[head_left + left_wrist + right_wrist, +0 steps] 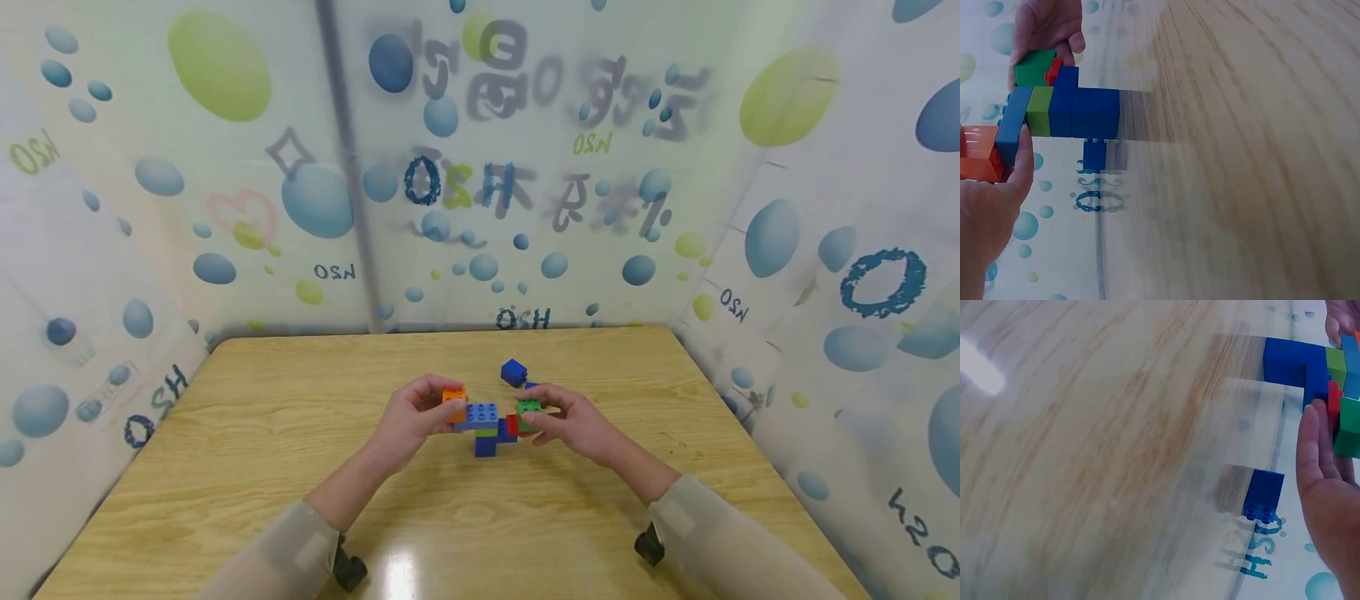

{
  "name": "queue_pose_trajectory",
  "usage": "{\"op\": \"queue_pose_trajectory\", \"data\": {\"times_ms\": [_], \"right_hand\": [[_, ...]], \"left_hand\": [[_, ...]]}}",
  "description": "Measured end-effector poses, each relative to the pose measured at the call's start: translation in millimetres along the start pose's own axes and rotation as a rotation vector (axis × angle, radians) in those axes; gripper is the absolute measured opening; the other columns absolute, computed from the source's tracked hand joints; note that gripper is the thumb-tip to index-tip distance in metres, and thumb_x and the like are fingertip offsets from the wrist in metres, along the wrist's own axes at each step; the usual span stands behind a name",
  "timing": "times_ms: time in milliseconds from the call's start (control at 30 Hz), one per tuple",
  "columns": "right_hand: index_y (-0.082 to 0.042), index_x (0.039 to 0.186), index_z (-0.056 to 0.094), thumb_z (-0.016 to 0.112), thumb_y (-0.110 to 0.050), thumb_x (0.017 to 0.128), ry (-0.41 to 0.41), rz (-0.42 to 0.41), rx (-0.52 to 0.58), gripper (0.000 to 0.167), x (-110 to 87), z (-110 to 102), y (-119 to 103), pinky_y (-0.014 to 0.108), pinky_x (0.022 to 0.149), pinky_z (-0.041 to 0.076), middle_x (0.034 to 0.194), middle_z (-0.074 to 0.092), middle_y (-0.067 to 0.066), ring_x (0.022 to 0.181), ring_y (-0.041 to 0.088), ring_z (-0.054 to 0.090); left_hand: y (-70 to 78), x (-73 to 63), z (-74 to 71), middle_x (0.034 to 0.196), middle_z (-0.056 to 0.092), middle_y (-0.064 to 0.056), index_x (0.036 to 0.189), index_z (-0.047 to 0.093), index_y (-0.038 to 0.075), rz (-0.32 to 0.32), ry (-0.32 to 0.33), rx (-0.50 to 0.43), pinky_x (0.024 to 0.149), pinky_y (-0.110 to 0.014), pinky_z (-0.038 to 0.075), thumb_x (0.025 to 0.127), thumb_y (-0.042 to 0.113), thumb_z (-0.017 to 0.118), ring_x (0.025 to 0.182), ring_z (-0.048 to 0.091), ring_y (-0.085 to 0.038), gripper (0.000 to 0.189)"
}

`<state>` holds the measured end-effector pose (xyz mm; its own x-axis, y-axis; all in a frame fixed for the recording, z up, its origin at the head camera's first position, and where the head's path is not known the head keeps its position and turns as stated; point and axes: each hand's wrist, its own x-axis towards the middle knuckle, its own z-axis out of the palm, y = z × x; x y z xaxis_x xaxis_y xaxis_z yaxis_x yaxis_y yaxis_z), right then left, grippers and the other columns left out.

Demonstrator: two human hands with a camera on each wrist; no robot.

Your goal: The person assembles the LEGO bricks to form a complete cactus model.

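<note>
A small build of toy building bricks stands on the table between both hands. A dark blue brick (1095, 112) forms its base, with another dark blue brick (1063, 103), a lime green brick (486, 432) and a lighter blue brick (482, 414) stacked above. At the left end, my left hand (405, 421) pinches an orange brick (453, 405), its fingers also touching the lighter blue one. On the right side, my right hand (573, 423) grips a green brick (529, 406) that sits against a red brick (1334, 403). Fingers partly hide the red brick.
Behind the build lies a loose blue brick (513, 372). Another blue brick (532, 386) shows partly behind the right hand. The wooden table (300, 392) is bordered by a patterned curtain (465, 292) at the back and sides.
</note>
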<state>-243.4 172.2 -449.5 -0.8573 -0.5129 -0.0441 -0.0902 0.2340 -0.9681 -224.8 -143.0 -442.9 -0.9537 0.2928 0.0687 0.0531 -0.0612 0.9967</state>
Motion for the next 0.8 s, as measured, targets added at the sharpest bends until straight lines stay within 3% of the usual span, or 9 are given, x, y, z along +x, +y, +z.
{"op": "queue_pose_trajectory", "data": {"times_ms": [200, 400, 600, 800], "right_hand": [[-0.019, 0.155, 0.061, 0.070, -0.036, 0.110, -0.002, 0.014, -0.047, 0.049, -2.4, -3.7, -2.3, 0.055, 0.099, 0.066, 0.163, 0.052, 0.022, 0.122, 0.033, 0.074], [-0.014, 0.157, 0.060, 0.059, -0.038, 0.115, 0.053, 0.016, -0.124, 0.048, -8.9, -13.0, -3.2, 0.050, 0.099, 0.066, 0.159, 0.059, 0.017, 0.118, 0.033, 0.075], [-0.007, 0.151, 0.064, 0.055, -0.034, 0.117, 0.109, 0.000, -0.186, 0.044, -15.1, -28.8, 4.9, 0.046, 0.098, 0.066, 0.145, 0.066, 0.022, 0.118, 0.036, 0.074], [-0.003, 0.150, 0.064, 0.056, -0.031, 0.117, 0.141, 0.009, -0.236, 0.043, -20.2, -43.4, 13.7, 0.046, 0.095, 0.066, 0.146, 0.065, 0.026, 0.115, 0.034, 0.073]], "left_hand": [[-0.9, 0.6, -0.2, 0.120, 0.069, -0.008, 0.136, 0.070, 0.006, -0.007, 0.001, 0.003, 0.088, -0.037, 0.069, 0.103, 0.017, 0.079, 0.106, 0.067, -0.025, 0.036], [-1.7, 0.7, -0.5, 0.120, 0.069, -0.008, 0.136, 0.069, 0.006, -0.005, 0.001, 0.008, 0.088, -0.036, 0.069, 0.103, 0.017, 0.079, 0.106, 0.068, -0.026, 0.036], [-2.1, 0.8, 0.0, 0.120, 0.069, -0.009, 0.136, 0.070, 0.007, -0.009, 0.006, 0.011, 0.088, -0.037, 0.069, 0.103, 0.018, 0.079, 0.107, 0.068, -0.026, 0.036], [-2.1, 1.1, -0.6, 0.120, 0.069, -0.009, 0.136, 0.070, 0.007, -0.010, 0.007, 0.019, 0.088, -0.036, 0.069, 0.103, 0.018, 0.079, 0.107, 0.068, -0.026, 0.036]]}}
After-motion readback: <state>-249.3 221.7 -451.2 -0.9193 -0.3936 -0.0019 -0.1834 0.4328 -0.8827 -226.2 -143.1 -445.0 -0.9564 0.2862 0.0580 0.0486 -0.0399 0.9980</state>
